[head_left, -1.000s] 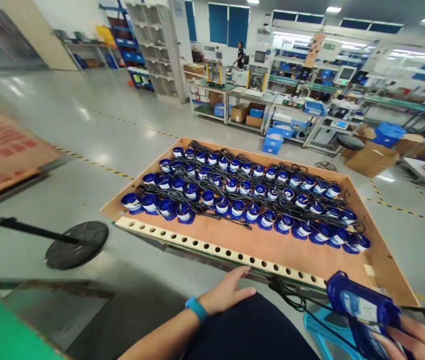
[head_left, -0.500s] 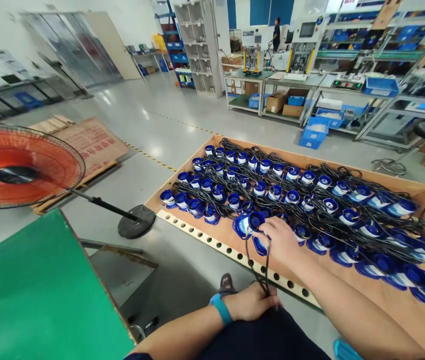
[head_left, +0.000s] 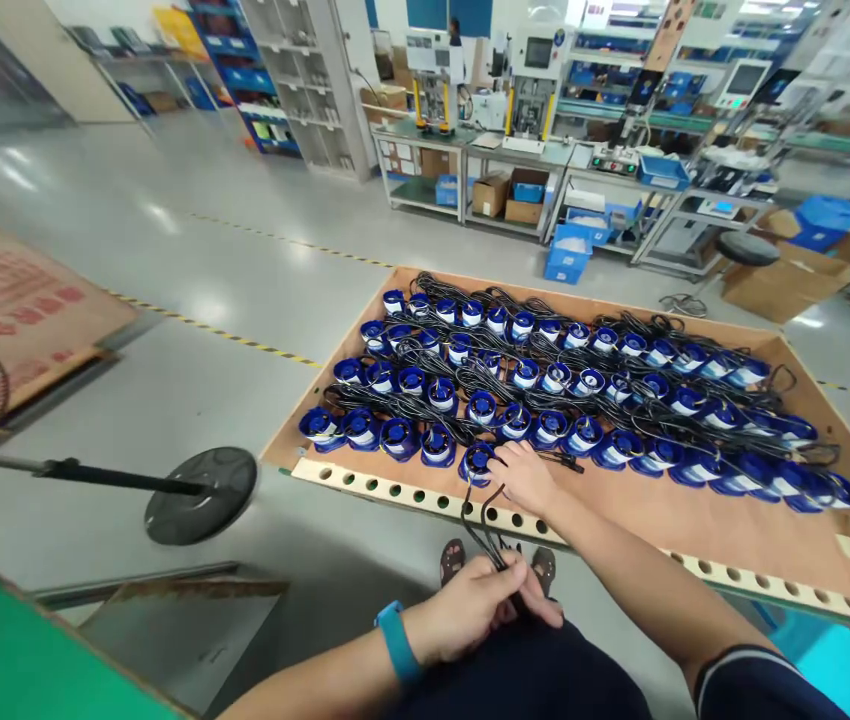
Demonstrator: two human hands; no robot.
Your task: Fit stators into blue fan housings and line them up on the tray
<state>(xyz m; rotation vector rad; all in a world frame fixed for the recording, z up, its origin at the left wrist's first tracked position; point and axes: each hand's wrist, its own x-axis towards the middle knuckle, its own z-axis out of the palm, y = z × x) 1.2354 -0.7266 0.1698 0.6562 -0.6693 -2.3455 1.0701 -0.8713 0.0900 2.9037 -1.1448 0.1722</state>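
My right hand (head_left: 524,476) is closed on the near right rim of a blue round housing (head_left: 474,464) with a fan-like inside. That housing sits upright at the front edge of a wooden tray (head_left: 590,510), at the right end of a short front row. Black cable (head_left: 479,530) runs from it down to my left hand (head_left: 481,598), whose fingers are wrapped around the cable near my body. Several similar blue housings (head_left: 398,436) with white labels stand in rows, with bundled black cables (head_left: 395,405) between them.
A strip with round holes (head_left: 419,496) edges the tray's front. On the left are a fan's black base (head_left: 204,493) and a green tabletop (head_left: 27,650). Behind stand workbenches (head_left: 462,150) with machines, blue bins (head_left: 567,252) and a stool (head_left: 747,248).
My right hand has lowered the blue housing into the front row. My left hand still holds the cable. The view has turned to the right, and the fan has mostly left it.
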